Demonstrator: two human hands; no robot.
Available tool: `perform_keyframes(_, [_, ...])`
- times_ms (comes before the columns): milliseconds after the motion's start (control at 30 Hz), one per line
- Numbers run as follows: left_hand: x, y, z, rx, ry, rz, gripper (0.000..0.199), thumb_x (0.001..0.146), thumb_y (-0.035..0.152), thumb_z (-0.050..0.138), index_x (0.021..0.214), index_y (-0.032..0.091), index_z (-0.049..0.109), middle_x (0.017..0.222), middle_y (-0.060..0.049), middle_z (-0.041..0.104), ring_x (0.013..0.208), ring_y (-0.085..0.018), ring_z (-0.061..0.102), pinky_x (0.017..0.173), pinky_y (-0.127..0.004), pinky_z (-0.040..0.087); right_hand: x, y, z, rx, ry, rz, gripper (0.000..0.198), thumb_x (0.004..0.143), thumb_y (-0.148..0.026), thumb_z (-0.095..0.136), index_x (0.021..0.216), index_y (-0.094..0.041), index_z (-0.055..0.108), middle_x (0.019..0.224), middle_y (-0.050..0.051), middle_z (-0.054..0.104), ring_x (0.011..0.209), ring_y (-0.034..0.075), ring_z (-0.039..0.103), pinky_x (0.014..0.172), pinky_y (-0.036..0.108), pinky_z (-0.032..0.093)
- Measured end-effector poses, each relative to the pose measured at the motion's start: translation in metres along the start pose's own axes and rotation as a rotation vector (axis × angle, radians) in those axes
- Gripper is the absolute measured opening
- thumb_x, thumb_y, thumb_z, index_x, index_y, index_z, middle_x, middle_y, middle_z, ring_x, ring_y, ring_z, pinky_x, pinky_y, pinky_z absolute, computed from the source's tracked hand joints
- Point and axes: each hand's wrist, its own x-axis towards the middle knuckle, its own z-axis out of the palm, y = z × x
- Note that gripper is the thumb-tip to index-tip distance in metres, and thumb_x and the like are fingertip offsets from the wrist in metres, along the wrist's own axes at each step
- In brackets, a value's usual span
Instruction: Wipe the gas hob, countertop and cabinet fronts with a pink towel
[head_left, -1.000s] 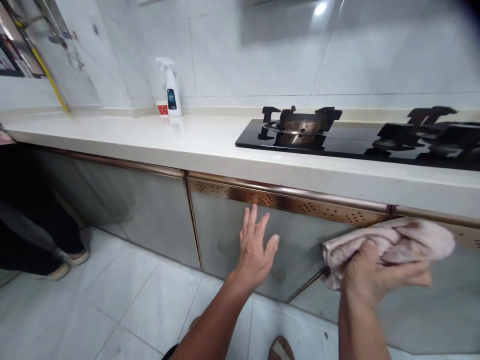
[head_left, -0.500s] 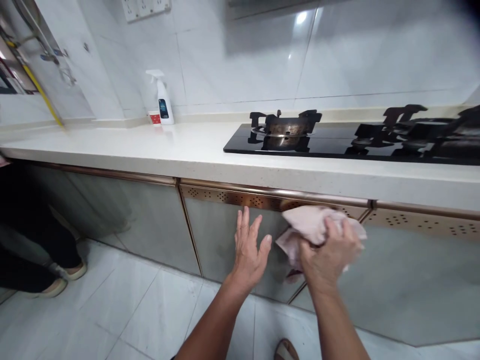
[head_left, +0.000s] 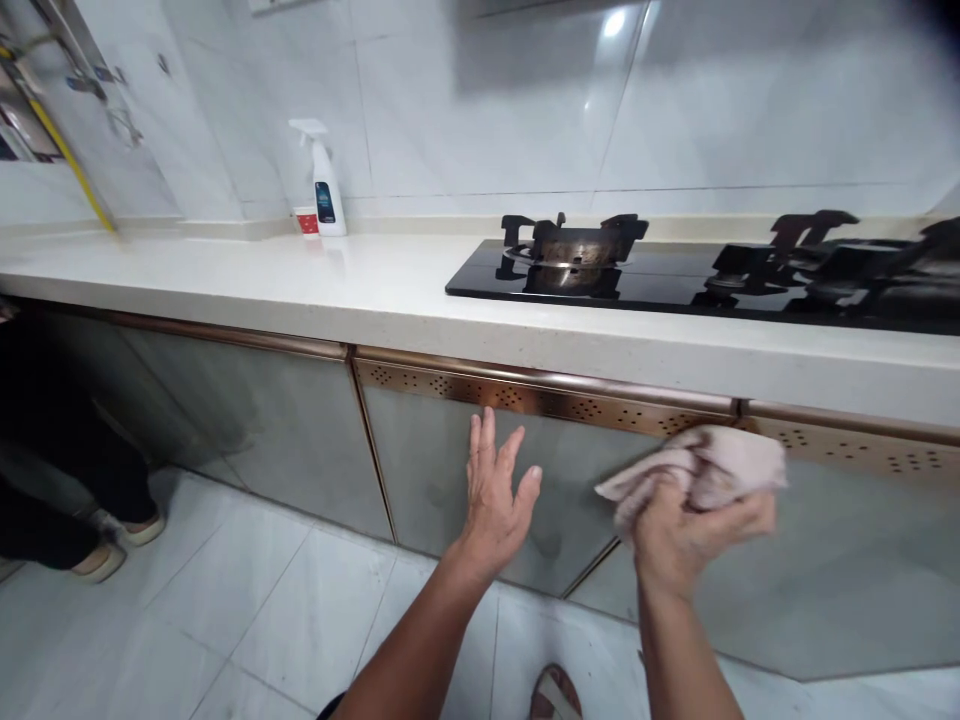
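My right hand (head_left: 686,535) grips a crumpled pale pink cloth (head_left: 731,465), its fingers partly hidden by the folds. The cloth is in front of the perforated copper-coloured strip near the seam between two cabinet doors; whether it touches the surface I cannot tell. My left hand (head_left: 496,500) has its fingers spread and holds nothing. Its fingertips are at the grey cabinet door (head_left: 420,455), just below the perforated strip (head_left: 544,400).
Above the doors runs a white countertop (head_left: 247,280) with a black gas hob (head_left: 675,270). A spray bottle (head_left: 328,190) and a red-and-white cup (head_left: 306,221) stand by the wall. At far left, another person's dark-trousered leg (head_left: 82,450) stands on the tiled floor (head_left: 255,590).
My right hand has moved right with the cloth and turned, baring more of the perforated strip. My left hand stays at about the same spot. The view has tilted slightly down.
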Motion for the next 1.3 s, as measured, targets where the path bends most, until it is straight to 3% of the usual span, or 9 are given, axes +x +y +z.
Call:
perform_keyframes(167, [0.001,-0.002,-0.001,-0.008,0.008,0.004,0.05,0.105,0.04,0.043,0.154,0.029,0.043,0.176,-0.009,0.011,0.163,-0.029,0.003,0.126,-0.062,0.024,-0.028,-0.063,0.016,-0.059,-0.109,-0.248,0.071,0.089,-0.036,0.06,0.153,-0.017,0.038,0.154,0.026,0.031,0.144,0.043,0.031,0.11,0.072,0.032])
perform_keyframes(333, [0.003,-0.002,-0.006,-0.018,0.026,0.009,0.051,0.105,0.037,0.043,0.156,0.028,0.04,0.174,-0.011,0.018,0.162,-0.029,0.011,0.125,-0.062,0.027,-0.061,-0.096,0.037,0.108,-0.314,-0.557,0.044,0.095,-0.024,0.053,0.139,-0.031,0.056,0.137,0.013,0.051,0.123,0.029,0.052,0.099,0.053,0.048])
perform_keyframes(467, [0.004,-0.004,-0.014,-0.019,0.002,0.026,0.051,0.105,0.037,0.042,0.156,0.029,0.04,0.173,-0.011,0.022,0.162,-0.028,0.013,0.126,-0.061,0.026,-0.063,-0.113,0.038,0.128,-0.189,-0.405,0.041,0.095,-0.026,0.058,0.136,-0.027,0.058,0.137,0.015,0.051,0.126,0.031,0.052,0.102,0.056,0.047])
perform_keyframes(567, [0.003,-0.004,-0.02,-0.026,-0.027,0.026,0.053,0.106,0.039,0.041,0.159,0.031,0.035,0.173,-0.009,0.023,0.162,-0.026,0.013,0.127,-0.06,0.025,-0.041,-0.124,0.025,0.137,-0.09,-0.278,0.047,0.091,-0.023,0.062,0.137,-0.023,0.057,0.14,0.017,0.047,0.13,0.032,0.05,0.103,0.056,0.048])
perform_keyframes(700, [0.001,-0.002,-0.019,-0.038,-0.024,0.025,0.053,0.107,0.039,0.04,0.159,0.031,0.034,0.172,-0.009,0.025,0.162,-0.026,0.014,0.127,-0.06,0.025,-0.015,-0.118,0.014,0.108,0.001,-0.245,0.056,0.088,-0.022,0.062,0.143,-0.023,0.052,0.142,0.019,0.042,0.135,0.037,0.046,0.102,0.059,0.048])
perform_keyframes(933, [0.002,0.002,-0.009,-0.027,-0.027,-0.053,0.045,0.105,0.041,0.041,0.147,0.025,0.049,0.174,-0.011,0.018,0.163,-0.028,0.009,0.125,-0.061,0.028,-0.058,-0.077,0.04,0.037,-0.214,-0.448,0.046,0.088,-0.031,0.067,0.133,-0.029,0.059,0.139,0.015,0.043,0.126,0.036,0.047,0.101,0.061,0.043])
perform_keyframes(1067, [-0.001,0.002,-0.009,-0.04,-0.01,-0.073,0.04,0.103,0.04,0.044,0.139,0.023,0.054,0.173,-0.013,0.021,0.161,-0.029,0.015,0.125,-0.058,0.028,-0.073,-0.08,0.044,0.119,-0.297,-0.312,0.041,0.087,-0.033,0.066,0.127,-0.027,0.062,0.135,0.013,0.042,0.124,0.033,0.047,0.101,0.06,0.044])
perform_keyframes(1167, [-0.002,0.002,-0.006,-0.11,0.108,-0.1,0.038,0.1,0.04,0.049,0.132,0.021,0.056,0.162,-0.017,0.036,0.154,-0.028,0.033,0.123,-0.054,0.032,-0.064,-0.091,0.036,0.259,-0.353,-0.183,0.047,0.082,-0.032,0.067,0.128,-0.024,0.06,0.13,0.012,0.041,0.123,0.03,0.048,0.102,0.056,0.047])
perform_keyframes(1300, [0.001,0.003,-0.002,-0.285,0.212,-0.336,0.034,0.098,0.048,0.052,0.112,0.019,0.062,0.128,-0.014,0.055,0.124,-0.024,0.058,0.114,-0.046,0.044,-0.047,-0.106,0.02,0.374,-0.435,-0.011,0.058,0.073,-0.023,0.062,0.13,-0.023,0.056,0.127,0.01,0.046,0.123,0.026,0.052,0.107,0.05,0.045])
